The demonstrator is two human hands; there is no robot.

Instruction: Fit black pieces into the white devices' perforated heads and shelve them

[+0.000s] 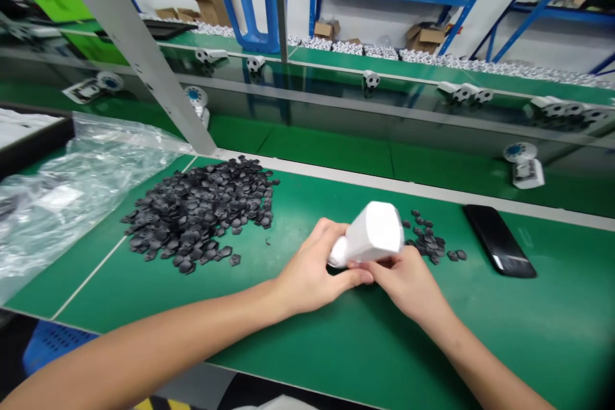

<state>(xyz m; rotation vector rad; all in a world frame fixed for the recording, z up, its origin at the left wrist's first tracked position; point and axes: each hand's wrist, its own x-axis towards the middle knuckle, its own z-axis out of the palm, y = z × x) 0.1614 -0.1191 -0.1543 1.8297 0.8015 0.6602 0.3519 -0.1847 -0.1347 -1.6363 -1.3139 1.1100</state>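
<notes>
A white plastic part (377, 230) with a rounded end and a wider block-like body is held above the green table (288, 346). My left hand (317, 269) is closed round its rounded end, the thumb beneath. At the underside of the part, the fingertips of my right hand (408, 278) are pinched close to my left thumb; whether they hold a small piece is hidden. A large pile of black pentagonal pieces (202, 205) lies left of my hands. Just beyond my right hand is a small group of the same black pieces (430, 242).
A black phone (500, 240) lies at the right. Clear plastic sheeting (86, 186) and a dark tray (33, 147) are at the left. A metal post (139, 57) rises behind the pile. White parts with football-patterned balls (464, 93) stand on the ledge behind a sunken green belt.
</notes>
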